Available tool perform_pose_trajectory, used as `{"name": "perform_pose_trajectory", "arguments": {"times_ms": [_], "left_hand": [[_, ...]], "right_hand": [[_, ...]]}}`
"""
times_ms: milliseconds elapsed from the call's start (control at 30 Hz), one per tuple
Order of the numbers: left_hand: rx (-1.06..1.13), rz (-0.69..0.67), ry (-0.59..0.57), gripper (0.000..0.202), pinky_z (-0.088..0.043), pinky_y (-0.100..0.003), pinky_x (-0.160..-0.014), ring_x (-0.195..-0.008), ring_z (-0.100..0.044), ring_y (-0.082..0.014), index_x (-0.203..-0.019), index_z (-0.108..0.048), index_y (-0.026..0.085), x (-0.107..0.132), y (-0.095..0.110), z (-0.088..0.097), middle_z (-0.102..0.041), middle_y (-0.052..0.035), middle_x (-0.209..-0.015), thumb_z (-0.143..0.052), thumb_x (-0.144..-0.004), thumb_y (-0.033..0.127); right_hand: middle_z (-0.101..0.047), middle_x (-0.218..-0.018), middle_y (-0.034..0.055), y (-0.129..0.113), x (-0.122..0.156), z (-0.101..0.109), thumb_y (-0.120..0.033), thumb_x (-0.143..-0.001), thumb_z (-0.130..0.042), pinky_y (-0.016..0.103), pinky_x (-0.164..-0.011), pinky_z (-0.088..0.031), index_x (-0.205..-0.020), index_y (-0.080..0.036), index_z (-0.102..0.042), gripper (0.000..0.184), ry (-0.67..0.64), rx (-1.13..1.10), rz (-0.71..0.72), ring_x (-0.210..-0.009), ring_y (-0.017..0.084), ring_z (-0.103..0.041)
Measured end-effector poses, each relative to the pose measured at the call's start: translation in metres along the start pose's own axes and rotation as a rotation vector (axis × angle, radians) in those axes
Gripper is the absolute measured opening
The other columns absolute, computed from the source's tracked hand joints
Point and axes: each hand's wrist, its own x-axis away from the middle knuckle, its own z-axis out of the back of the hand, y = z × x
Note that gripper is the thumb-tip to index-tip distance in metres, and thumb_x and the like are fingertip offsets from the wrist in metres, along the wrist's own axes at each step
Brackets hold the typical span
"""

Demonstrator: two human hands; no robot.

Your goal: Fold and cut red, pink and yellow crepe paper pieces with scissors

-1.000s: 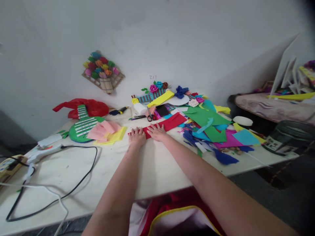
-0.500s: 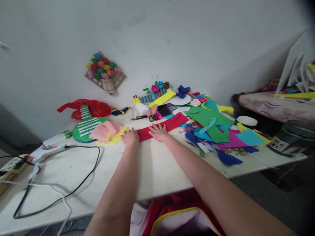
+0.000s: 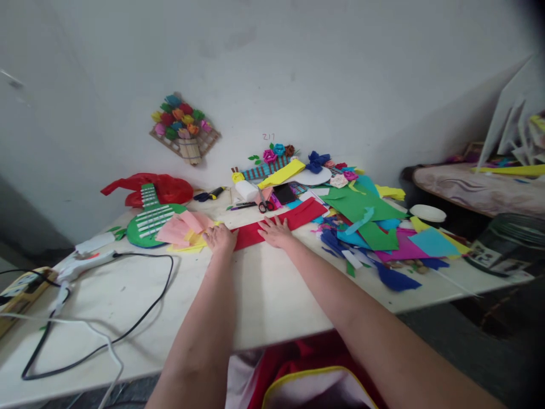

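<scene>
A long red paper strip (image 3: 293, 218) lies flat across the middle of the white table (image 3: 264, 295). My left hand (image 3: 220, 237) presses on its left end, fingers curled down over the paper edge. My right hand (image 3: 276, 232) lies flat and spread on the strip's middle. Pink and yellow paper sheets (image 3: 184, 230) lie just left of my left hand. Red-handled scissors (image 3: 264, 204) rest just behind the strip.
A heap of coloured paper (image 3: 374, 227) covers the right side. A green paper guitar (image 3: 151, 218) and red bag (image 3: 157, 187) sit at the left. A black cable (image 3: 128, 318) and white glue gun (image 3: 85, 258) lie near left. Paper flowers (image 3: 276, 152) line the wall.
My left hand has slid leftward along the red strip, baring more red paper between my hands. My right hand has stayed on the strip.
</scene>
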Motion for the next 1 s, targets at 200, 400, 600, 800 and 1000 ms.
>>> {"name": "perform_pose_trajectory", "arguments": {"times_ms": [200, 400, 600, 800, 1000], "left_hand": [[0.072, 0.121, -0.071, 0.063, -0.025, -0.047, -0.096, -0.119, -0.036, -0.0367, -0.107, -0.056, 0.008, 0.0, 0.0, 0.005, -0.055, -0.0219, -0.116, -0.049, -0.07, 0.059], [0.119, 0.077, -0.016, 0.047, -0.032, -0.042, -0.093, -0.113, -0.046, -0.031, -0.103, -0.056, 0.014, -0.001, 0.002, 0.005, -0.059, -0.0172, -0.111, -0.054, -0.072, 0.049], [0.311, 0.115, -0.086, 0.039, -0.042, -0.033, -0.077, -0.096, -0.058, -0.0254, -0.104, -0.053, 0.02, -0.003, 0.001, 0.004, -0.064, -0.0115, -0.102, -0.055, -0.073, 0.045], [0.367, 0.083, -0.205, 0.035, -0.042, -0.029, -0.073, -0.096, -0.059, -0.0251, -0.092, -0.061, 0.018, -0.013, -0.009, 0.003, -0.065, -0.0111, -0.101, -0.06, -0.068, 0.043], [0.514, 0.013, -0.116, 0.027, -0.04, -0.027, -0.061, -0.074, -0.06, -0.0215, -0.074, -0.059, 0.018, -0.017, -0.015, -0.003, -0.065, -0.0066, -0.075, -0.059, -0.067, 0.044]], "right_hand": [[-0.003, -0.15, -0.0058, 0.0, 0.0, 0.0, -0.056, -0.086, -0.012, 0.058, -0.103, 0.001, -0.141, -0.034, -0.017, 0.059, 0.0, 0.002, -0.006, -0.136, 0.031, 0.0], [-0.003, -0.15, -0.006, 0.0, 0.0, 0.0, -0.056, -0.086, -0.012, 0.058, -0.103, 0.002, -0.141, -0.034, -0.017, 0.059, 0.005, -0.007, -0.005, -0.135, 0.031, 0.001], [-0.004, -0.15, -0.0058, 0.001, -0.001, -0.001, -0.056, -0.086, -0.013, 0.057, -0.104, 0.001, -0.141, -0.034, -0.018, 0.059, 0.005, -0.005, -0.005, -0.135, 0.031, 0.0], [-0.005, -0.15, -0.0055, 0.0, 0.0, 0.001, -0.056, -0.086, -0.012, 0.057, -0.104, 0.002, -0.141, -0.033, -0.017, 0.06, 0.007, -0.012, -0.006, -0.135, 0.032, 0.0], [-0.004, -0.15, -0.0051, 0.0, 0.002, 0.002, -0.056, -0.086, -0.013, 0.057, -0.103, 0.001, -0.141, -0.034, -0.017, 0.06, 0.014, -0.018, 0.0, -0.135, 0.032, 0.0]]}}
